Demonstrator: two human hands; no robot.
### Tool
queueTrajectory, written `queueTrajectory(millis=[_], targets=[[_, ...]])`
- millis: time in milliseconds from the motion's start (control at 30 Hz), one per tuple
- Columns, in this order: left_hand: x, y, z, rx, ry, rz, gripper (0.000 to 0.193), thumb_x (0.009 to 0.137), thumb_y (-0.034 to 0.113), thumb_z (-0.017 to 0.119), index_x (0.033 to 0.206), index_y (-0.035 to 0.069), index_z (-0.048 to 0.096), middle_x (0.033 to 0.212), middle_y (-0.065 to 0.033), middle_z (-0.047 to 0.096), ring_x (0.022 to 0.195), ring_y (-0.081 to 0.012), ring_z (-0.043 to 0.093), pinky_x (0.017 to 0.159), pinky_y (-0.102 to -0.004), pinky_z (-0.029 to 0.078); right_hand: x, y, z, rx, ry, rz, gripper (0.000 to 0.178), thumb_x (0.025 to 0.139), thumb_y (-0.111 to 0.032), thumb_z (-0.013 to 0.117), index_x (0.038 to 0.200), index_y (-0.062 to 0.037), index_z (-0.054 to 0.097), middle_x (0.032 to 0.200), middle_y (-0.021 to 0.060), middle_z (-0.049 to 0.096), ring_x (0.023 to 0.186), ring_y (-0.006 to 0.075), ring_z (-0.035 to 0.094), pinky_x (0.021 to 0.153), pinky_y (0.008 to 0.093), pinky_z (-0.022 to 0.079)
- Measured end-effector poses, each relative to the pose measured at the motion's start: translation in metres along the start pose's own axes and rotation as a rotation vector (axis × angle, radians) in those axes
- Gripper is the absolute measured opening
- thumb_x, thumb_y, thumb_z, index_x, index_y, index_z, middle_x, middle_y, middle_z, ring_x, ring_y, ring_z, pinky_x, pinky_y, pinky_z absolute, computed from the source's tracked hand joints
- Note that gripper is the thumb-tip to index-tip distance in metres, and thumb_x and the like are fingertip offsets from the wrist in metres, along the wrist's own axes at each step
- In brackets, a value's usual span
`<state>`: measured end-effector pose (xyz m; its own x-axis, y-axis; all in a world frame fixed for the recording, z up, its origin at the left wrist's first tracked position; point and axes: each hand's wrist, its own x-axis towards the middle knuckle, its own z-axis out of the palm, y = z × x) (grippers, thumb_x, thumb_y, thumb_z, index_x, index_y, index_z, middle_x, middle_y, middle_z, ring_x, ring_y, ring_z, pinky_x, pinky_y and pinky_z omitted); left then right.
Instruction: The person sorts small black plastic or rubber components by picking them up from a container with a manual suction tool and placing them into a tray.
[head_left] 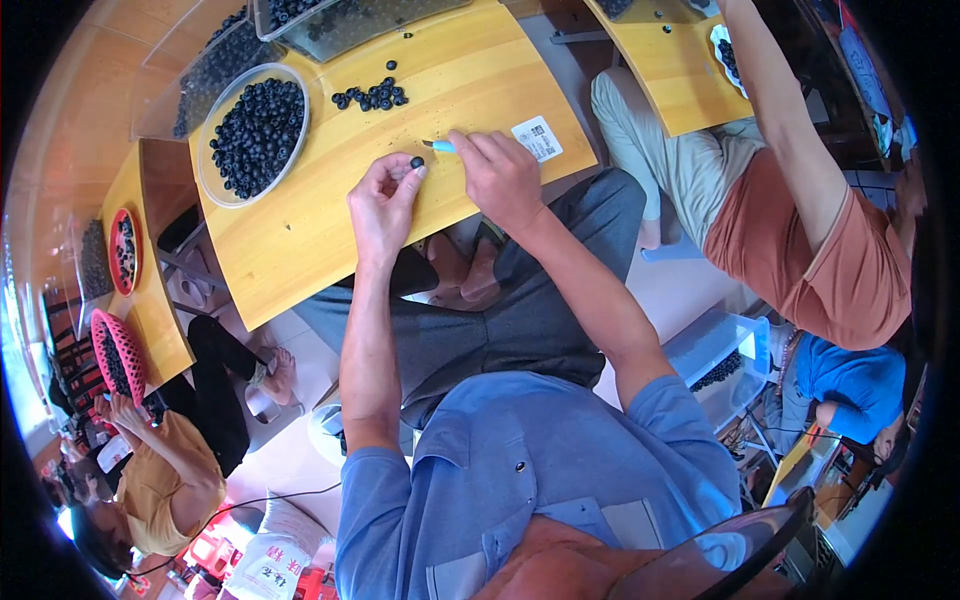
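Over the near part of the yellow wooden table point(330, 225), my left hand point(383, 205) pinches one dark blueberry point(417, 162) between thumb and fingertips. My right hand point(502, 178) is closed round a small knife point(443, 146) with a light blue handle. Its short blade points left, close above the berry but apart from it. Farther off on the tabletop lies a loose cluster of blueberries point(378, 97). To the left of my hands stands a round clear plastic tub point(203, 165) full of blueberries.
Clear bins point(330, 40) of blueberries stand at the table's far edge. A white printed label point(537, 139) lies right of my right hand. Neighbouring tables flank mine, with a pink basket point(130, 345) at left. A person in a brown shirt point(800, 255) sits at right, another point(170, 490) at left.
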<state>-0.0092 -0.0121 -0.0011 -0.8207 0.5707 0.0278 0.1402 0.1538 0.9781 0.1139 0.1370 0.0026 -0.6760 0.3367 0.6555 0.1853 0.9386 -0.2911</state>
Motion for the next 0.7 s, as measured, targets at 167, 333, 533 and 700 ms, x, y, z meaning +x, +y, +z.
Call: queueTrajectory(millis=[167, 333, 533, 700], targets=[[0.010, 0.005, -0.027, 0.154, 0.119, 0.143, 0.023, 0.091, 0.011, 0.084, 0.110, 0.000, 0.078, 0.092, -0.0060, 0.078, 0.079, -0.0109, 0.069, 0.076, -0.0267, 0.057, -0.002, 0.000, -0.001, 0.027, -0.007, -0.006, 0.036, 0.079, -0.002, 0.068, 0.114, -0.0025, 0.074, 0.091, 0.0070, 0.070, 0.084, 0.0258, 0.068, 0.073, 0.0398, 0.056], [0.060, 0.042, -0.112, 0.581, 0.448, 0.159, 0.025, 0.093, 0.013, 0.081, 0.117, 0.004, 0.077, 0.099, -0.0094, 0.077, 0.088, -0.0168, 0.072, 0.083, -0.0297, 0.057, -0.002, 0.000, -0.004, 0.044, 0.006, -0.001, 0.036, 0.079, -0.001, 0.067, 0.114, -0.0024, 0.074, 0.091, 0.0075, 0.070, 0.084, 0.0269, 0.068, 0.074, 0.0405, 0.056], [0.090, 0.048, -0.105, 0.874, 0.204, 0.666, 0.027, 0.094, 0.001, 0.070, 0.121, 0.004, 0.072, 0.099, -0.0147, 0.069, 0.092, -0.0325, 0.071, 0.079, -0.0411, 0.057, -0.002, 0.000, -0.004, 0.055, 0.003, 0.006, 0.034, 0.081, -0.001, 0.067, 0.114, -0.0027, 0.073, 0.091, 0.0077, 0.069, 0.084, 0.0271, 0.067, 0.074, 0.0407, 0.056], [0.101, 0.024, -0.052, 0.935, 0.049, 0.579, 0.024, 0.095, 0.001, 0.067, 0.118, 0.001, 0.072, 0.103, -0.0177, 0.070, 0.091, -0.0387, 0.071, 0.080, -0.0481, 0.059, 0.000, 0.000, -0.003, 0.058, 0.017, -0.017, 0.034, 0.081, -0.001, 0.067, 0.114, -0.0030, 0.072, 0.092, 0.0078, 0.068, 0.085, 0.0271, 0.067, 0.074, 0.0407, 0.055]])
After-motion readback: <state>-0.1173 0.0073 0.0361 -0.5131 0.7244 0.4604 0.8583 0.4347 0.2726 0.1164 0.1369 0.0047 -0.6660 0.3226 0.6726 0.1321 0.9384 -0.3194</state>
